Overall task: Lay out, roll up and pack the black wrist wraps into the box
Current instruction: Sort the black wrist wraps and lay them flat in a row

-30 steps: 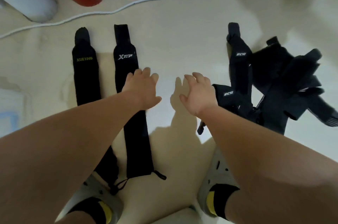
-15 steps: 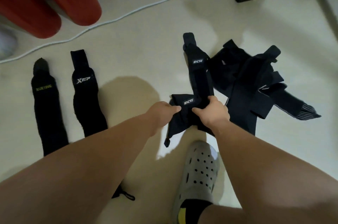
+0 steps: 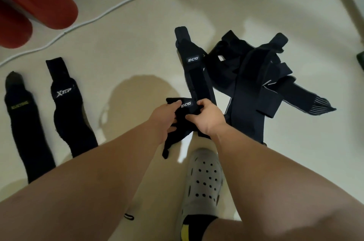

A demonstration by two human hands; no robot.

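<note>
Though near clog (image 3: 204, 177), wrap (image 3: 186, 105) beside pile (image 3: 250, 87)

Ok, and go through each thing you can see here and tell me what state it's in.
Held wrap, bunched, unrolled, pinched by left grip and right grip, tail hanging.
Straight wrap, lying unrolled on the floor.
Xtep wrap, laid out flat.
Xueying wrap, laid out flat.
Wrap pile, tangled, not laid out.
White cable, lying loose across the floor.
</note>
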